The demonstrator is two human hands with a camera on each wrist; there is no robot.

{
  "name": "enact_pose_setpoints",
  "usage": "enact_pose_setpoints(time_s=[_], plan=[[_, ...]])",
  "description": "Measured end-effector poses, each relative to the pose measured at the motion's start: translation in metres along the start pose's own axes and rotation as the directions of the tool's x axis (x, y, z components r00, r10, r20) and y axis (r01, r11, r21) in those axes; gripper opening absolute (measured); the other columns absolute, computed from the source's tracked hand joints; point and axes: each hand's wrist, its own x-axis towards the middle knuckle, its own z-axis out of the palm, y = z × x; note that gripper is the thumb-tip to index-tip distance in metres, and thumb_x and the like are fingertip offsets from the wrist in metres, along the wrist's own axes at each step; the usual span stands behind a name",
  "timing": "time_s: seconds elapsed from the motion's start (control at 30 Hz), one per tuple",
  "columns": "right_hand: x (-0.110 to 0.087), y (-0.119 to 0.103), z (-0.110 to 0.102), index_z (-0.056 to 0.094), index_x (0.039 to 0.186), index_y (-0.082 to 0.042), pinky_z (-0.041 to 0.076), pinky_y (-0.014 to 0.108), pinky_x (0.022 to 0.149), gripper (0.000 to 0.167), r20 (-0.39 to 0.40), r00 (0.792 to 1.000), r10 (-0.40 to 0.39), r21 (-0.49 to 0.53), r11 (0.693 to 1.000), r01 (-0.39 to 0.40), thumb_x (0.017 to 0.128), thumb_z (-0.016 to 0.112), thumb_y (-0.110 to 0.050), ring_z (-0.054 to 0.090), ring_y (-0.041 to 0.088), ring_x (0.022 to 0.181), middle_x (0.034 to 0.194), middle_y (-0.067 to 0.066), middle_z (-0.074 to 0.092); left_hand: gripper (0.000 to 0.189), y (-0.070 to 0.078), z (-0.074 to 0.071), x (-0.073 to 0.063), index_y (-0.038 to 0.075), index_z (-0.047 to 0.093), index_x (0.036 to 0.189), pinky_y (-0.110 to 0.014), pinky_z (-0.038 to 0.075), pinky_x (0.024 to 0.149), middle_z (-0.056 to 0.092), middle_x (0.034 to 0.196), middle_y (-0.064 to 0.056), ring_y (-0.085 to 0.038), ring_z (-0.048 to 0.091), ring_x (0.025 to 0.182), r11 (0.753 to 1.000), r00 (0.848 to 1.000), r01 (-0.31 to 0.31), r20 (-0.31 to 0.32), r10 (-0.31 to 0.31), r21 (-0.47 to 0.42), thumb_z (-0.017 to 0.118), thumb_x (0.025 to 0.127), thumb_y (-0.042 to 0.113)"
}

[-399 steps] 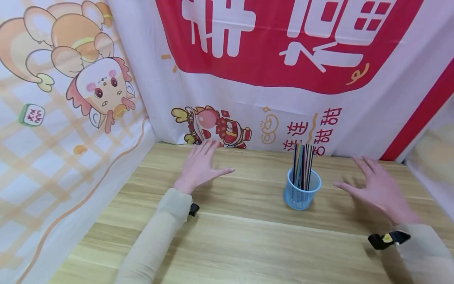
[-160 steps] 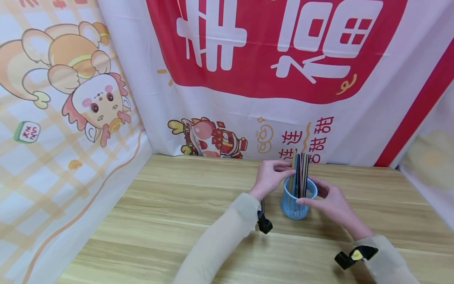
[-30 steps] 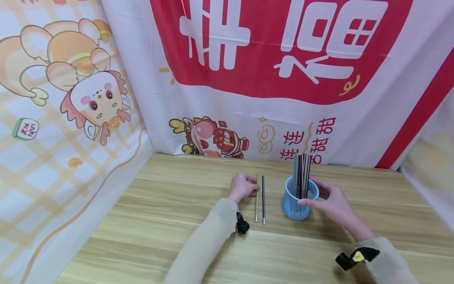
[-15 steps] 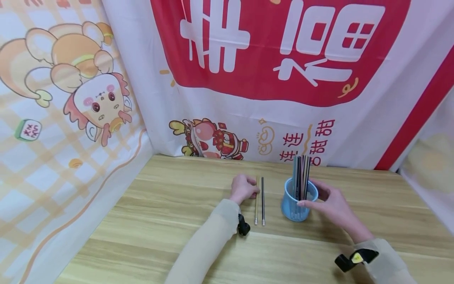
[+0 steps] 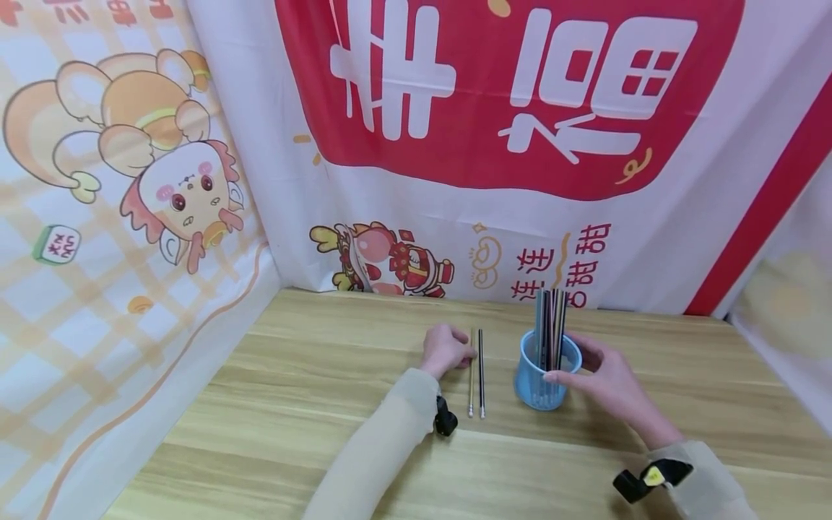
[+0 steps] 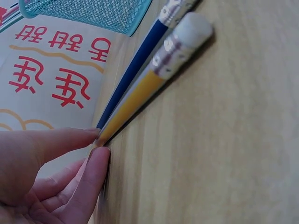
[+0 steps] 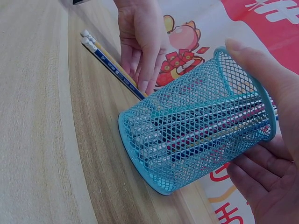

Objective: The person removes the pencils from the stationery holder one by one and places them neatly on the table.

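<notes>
In the head view my left hand (image 5: 445, 348) pinches a yellow pencil (image 5: 471, 386) lying on the wooden table. Thumb and fingertip meet on that yellow pencil (image 6: 133, 100) in the left wrist view, its white eraser end toward the camera. Close alongside it, nearly parallel, lies a dark blue pencil (image 5: 482, 379). My right hand (image 5: 614, 383) holds a light blue mesh pencil cup (image 5: 539, 393) by its rim, thumb on the near side and fingers behind. Several pencils (image 5: 551, 328) stand upright in the cup; the mesh (image 7: 201, 130) shows their lower ends.
The wooden table (image 5: 312, 404) meets a white cloth (image 5: 279, 180) with red print at the back. Another printed cloth (image 5: 130, 217) hangs along the left side. A black wrist camera (image 5: 445, 417) sits on the left sleeve.
Earlier both hands were spread apart beside the cup. The right hand then took the cup's rim, and the left moved from the cup to the yellow pencil on the table. Little differs over the last second.
</notes>
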Motion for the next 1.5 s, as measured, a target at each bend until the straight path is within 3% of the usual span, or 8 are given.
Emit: enact_pose_setpoints(time_s=[0.33,0.8,1.0,1.13,1.27,1.5], plan=[[0.001,-0.001,-0.001,0.041,0.152,0.0,0.046,0.053,0.105,0.091,-0.009,1.0,0.003,-0.014,1.0,-0.003,0.084,0.085,-0.041,0.056,0.042,0.126,0.143,0.026,0.053,0.032,0.001,0.001,0.001,-0.003,0.073,0.107,-0.024,0.06,0.055,0.07,0.088,-0.012,-0.017,0.07,0.059,1.0,1.0,0.001,-0.002,-0.001,-0.021,0.086,0.077,-0.004],[0.001,0.0,-0.001,0.043,0.152,-0.002,0.045,0.053,0.106,0.089,0.003,1.0,-0.009,0.007,1.0,0.009,0.084,0.085,-0.041,0.054,0.041,0.128,0.145,0.024,0.053,0.035,0.005,-0.003,0.0,0.0,0.074,0.111,-0.027,0.06,0.057,0.071,0.082,-0.006,-0.02,0.071,0.064,0.999,1.0,-0.027,-0.005,0.027,-0.03,0.087,0.079,0.002],[0.001,0.0,-0.001,0.043,0.152,-0.002,0.045,0.053,0.106,0.089,0.006,1.0,-0.007,0.018,1.0,0.007,0.084,0.085,-0.04,0.054,0.041,0.128,0.145,0.024,0.052,0.035,0.023,-0.011,-0.006,0.004,0.075,0.113,-0.027,0.058,0.06,0.075,0.083,-0.005,-0.026,0.073,0.078,0.989,0.989,-0.143,-0.028,0.142,-0.043,0.086,0.083,0.018],[0.002,0.001,-0.001,0.043,0.152,-0.001,0.044,0.052,0.106,0.09,-0.002,1.0,-0.011,0.019,1.0,0.011,0.083,0.086,-0.04,0.054,0.041,0.128,0.145,0.024,0.052,0.034,0.04,-0.011,-0.011,0.01,0.077,0.111,-0.027,0.059,0.069,0.075,0.092,0.002,-0.018,0.072,0.084,0.974,0.974,-0.223,-0.047,0.222,-0.03,0.087,0.083,0.027],[0.002,0.002,0.0,0.043,0.152,-0.001,0.045,0.053,0.106,0.09,-0.003,1.0,-0.007,0.015,1.0,0.007,0.083,0.086,-0.04,0.054,0.042,0.128,0.145,0.025,0.052,0.036,0.056,-0.007,-0.019,0.014,0.077,0.112,-0.029,0.059,0.077,0.075,0.099,0.005,-0.01,0.069,0.089,0.966,0.965,-0.259,-0.037,0.258,-0.014,0.087,0.082,0.033],[0.003,0.003,0.001,0.043,0.152,-0.002,0.045,0.053,0.106,0.09,-0.004,1.0,-0.005,0.011,1.0,0.005,0.083,0.086,-0.041,0.054,0.042,0.128,0.145,0.024,0.052,0.03,0.073,0.008,-0.026,0.019,0.078,0.111,-0.027,0.058,0.079,0.075,0.101,0.008,-0.006,0.069,0.091,0.943,0.943,-0.331,0.014,0.331,-0.032,0.086,0.084,0.031]])
